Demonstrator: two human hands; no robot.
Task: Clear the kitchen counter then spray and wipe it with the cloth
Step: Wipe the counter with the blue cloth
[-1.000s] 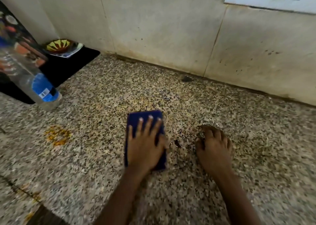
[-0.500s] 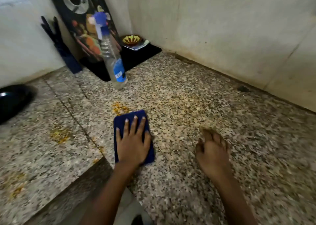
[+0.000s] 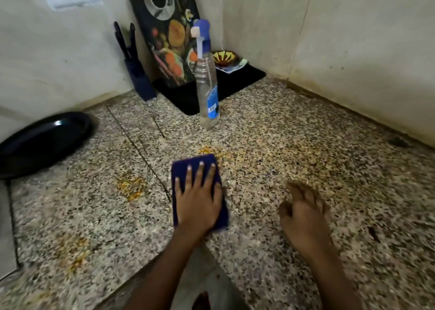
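On the speckled table (image 3: 294,144), the left hand (image 3: 199,199) presses flat, fingers straight, on the folded blue cloth (image 3: 188,166); the right hand (image 3: 303,210) rests loosely curled, holding nothing. Yellow stains (image 3: 130,187) lie just left. The spray bottle (image 3: 208,93) stands beyond; a long stroke might topple it.

Bare speckled granite counter (image 3: 294,144) lies open toward the right wall; a clear plastic spray bottle (image 3: 208,90) and a black round pan (image 3: 42,140) block the back-left.
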